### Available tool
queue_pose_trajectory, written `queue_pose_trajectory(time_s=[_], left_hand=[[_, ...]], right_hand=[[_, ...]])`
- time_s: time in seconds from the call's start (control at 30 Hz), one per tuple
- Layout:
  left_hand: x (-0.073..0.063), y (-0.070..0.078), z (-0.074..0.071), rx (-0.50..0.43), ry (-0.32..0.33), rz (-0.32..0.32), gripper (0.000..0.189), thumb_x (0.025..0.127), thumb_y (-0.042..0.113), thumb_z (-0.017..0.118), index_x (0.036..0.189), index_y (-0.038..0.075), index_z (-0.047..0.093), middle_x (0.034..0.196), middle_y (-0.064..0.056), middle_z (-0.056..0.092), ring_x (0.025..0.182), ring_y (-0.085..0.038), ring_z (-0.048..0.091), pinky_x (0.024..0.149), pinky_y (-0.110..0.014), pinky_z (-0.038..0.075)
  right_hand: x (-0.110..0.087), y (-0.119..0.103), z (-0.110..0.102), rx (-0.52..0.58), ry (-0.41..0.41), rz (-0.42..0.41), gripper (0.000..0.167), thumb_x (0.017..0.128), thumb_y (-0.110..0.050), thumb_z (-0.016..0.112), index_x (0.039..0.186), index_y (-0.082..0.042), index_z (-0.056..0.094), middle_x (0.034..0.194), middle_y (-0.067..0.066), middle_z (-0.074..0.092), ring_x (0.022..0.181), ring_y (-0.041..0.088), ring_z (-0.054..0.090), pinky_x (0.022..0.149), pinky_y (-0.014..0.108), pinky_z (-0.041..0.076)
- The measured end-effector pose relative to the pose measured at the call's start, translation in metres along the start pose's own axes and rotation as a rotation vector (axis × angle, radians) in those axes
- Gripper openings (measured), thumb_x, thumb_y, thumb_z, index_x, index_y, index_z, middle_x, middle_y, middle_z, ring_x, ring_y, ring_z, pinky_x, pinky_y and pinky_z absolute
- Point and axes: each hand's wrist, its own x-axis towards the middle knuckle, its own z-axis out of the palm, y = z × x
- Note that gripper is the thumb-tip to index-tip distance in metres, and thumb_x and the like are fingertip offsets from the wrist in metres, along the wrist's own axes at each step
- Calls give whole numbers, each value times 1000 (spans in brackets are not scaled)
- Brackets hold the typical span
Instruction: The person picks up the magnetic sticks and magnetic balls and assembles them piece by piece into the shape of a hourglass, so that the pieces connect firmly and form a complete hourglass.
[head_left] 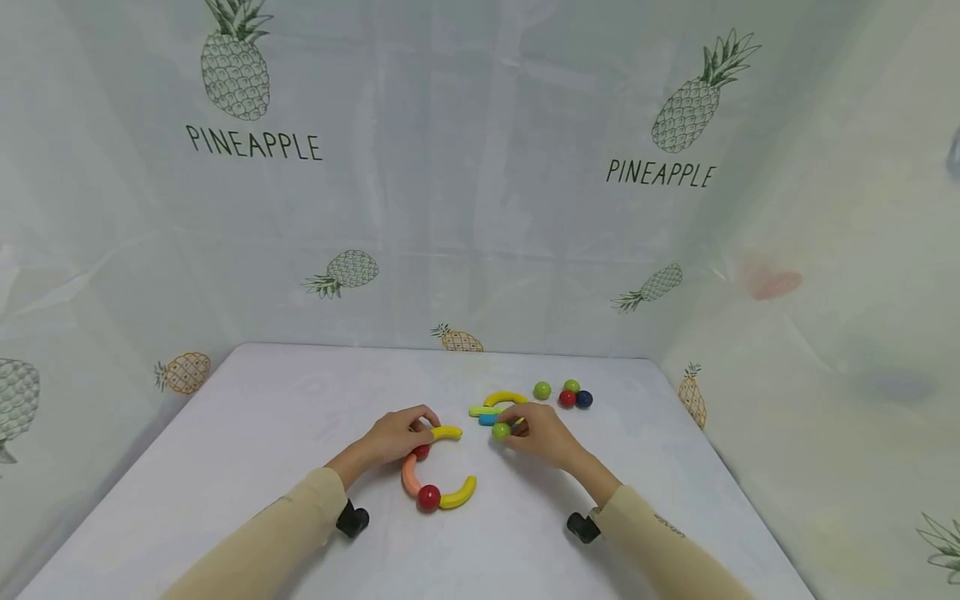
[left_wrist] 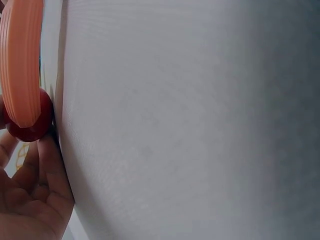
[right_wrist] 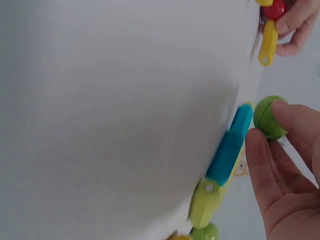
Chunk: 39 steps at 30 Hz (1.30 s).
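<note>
In the head view, my left hand [head_left: 399, 435] pinches a yellow curved toy stick [head_left: 448, 432] at its end beside a red ball [head_left: 421, 452]. From that red ball [left_wrist: 44, 117] an orange curved stick [left_wrist: 21, 60] runs on to another red ball [head_left: 429, 498] and a second yellow curved stick [head_left: 459, 493], making an open C on the table. My right hand [head_left: 543, 433] holds a green ball [right_wrist: 268, 117] between thumb and fingers, above the table. A blue stick [right_wrist: 231, 150] and a lime-green stick [right_wrist: 205, 202] lie just beyond it.
Another yellow curved stick [head_left: 506, 397] lies behind the straight sticks, partly covered by my right hand. Farther right sit a green ball [head_left: 542, 390], a second green ball [head_left: 572, 386], a red ball [head_left: 567, 399] and a dark blue ball [head_left: 584, 399]. A pineapple-print curtain [head_left: 450, 208] hangs behind the white table [head_left: 300, 392].
</note>
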Motion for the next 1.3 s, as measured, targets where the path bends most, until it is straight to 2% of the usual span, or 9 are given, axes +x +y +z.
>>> queue_pose_trajectory(time_s=[0.2,0.6,0.87,1.3], left_hand=[[-1,1,1,-4,-6,5,17,101,24,69,118,26,70,96,1,67,86,-18,60,79,-32,55],[-2,0,0,-11,-10,18,16,101,23,69,117,25,70,94,2,68,83,-16,60,78,-33,53],[-1,0,0,-6,-12,18,16,101,23,69,117,25,70,94,3,68,84,-16,60,79,-32,53],[0,-1,0,8,-20,7,17,101,25,68,118,26,70,92,2,67,83,-17,60,78,-33,52]], right_hand=[[8,-13,16,30,-43,-8,26,92,-5,82,117,-7,77,117,6,76,89,16,72,78,24,61],[23,-22,36,35,-72,-1,28,92,-9,84,119,-7,77,109,5,77,86,12,70,76,22,59],[25,-28,40,41,-85,30,27,93,-9,82,120,-10,76,109,2,77,89,11,70,82,26,61],[26,-27,38,45,-93,30,28,94,-8,82,121,-9,75,113,4,77,92,13,71,85,29,62]])
